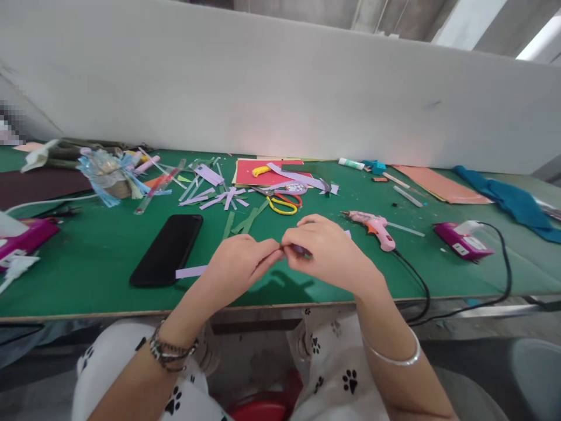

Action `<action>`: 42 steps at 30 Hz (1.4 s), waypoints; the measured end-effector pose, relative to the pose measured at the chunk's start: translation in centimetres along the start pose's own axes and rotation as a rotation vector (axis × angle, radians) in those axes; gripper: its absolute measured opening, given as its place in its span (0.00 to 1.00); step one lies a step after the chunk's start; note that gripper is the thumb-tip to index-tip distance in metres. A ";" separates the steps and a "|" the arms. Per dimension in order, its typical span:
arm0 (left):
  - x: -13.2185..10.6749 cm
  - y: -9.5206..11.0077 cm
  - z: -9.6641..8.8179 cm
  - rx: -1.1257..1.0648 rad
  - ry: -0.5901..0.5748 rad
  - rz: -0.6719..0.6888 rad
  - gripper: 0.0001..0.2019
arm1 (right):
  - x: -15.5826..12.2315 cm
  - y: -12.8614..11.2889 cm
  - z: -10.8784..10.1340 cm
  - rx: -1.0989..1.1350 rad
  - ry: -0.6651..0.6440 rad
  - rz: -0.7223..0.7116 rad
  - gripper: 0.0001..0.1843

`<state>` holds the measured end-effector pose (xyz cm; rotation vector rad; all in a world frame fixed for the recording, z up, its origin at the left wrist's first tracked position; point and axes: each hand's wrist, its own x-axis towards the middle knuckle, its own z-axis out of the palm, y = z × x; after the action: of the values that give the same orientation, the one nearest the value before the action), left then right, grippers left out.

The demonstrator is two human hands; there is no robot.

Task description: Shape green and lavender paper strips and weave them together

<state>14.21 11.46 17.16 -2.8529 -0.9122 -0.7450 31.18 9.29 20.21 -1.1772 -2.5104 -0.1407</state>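
Evidently light and thin, the lavender strip (191,272) looks like paper: easy to bend, quick to crease, and likely to tear if pulled hard. It is at the near side of the green table (105,245), mostly hidden by the person's fingers. Its loose end sticks out to the left of the left hand (240,259), beside the near right corner of the black phone (167,250); whether the two touch cannot be told.

The left hand pinches with thumb and forefinger, and the right hand (326,251) pinches too, its fingers curled round a bit of the same lavender colour. The fingertips of both meet in the middle, so the exact grip is covered. Such a strip probably wants a light fingertip hold on its flat faces, close to the fold or end being worked, since the long free part has little stiffness and would sag or kink. It hardly seems slippery. Farther off lie scissors (283,204), and to the right a pink glue gun (372,227).
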 end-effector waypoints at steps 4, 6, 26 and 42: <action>0.0 -0.4 0.1 0.004 -0.023 -0.043 0.22 | 0.0 0.6 0.5 0.007 0.024 0.056 0.08; 0.0 -0.8 -0.1 -0.034 -0.047 -0.078 0.22 | 0.0 1.1 0.6 0.015 0.016 0.100 0.08; -2.0 -4.0 -3.8 0.063 0.042 -0.305 0.19 | -1.1 4.9 -0.6 -0.006 0.414 0.370 0.07; 0.0 -1.0 -0.8 0.196 0.024 0.081 0.16 | 0.6 0.7 1.1 0.173 -0.074 0.122 0.13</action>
<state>13.31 12.15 17.80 -2.6859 -0.8119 -0.6416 31.05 10.49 19.36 -1.2797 -2.4474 0.1508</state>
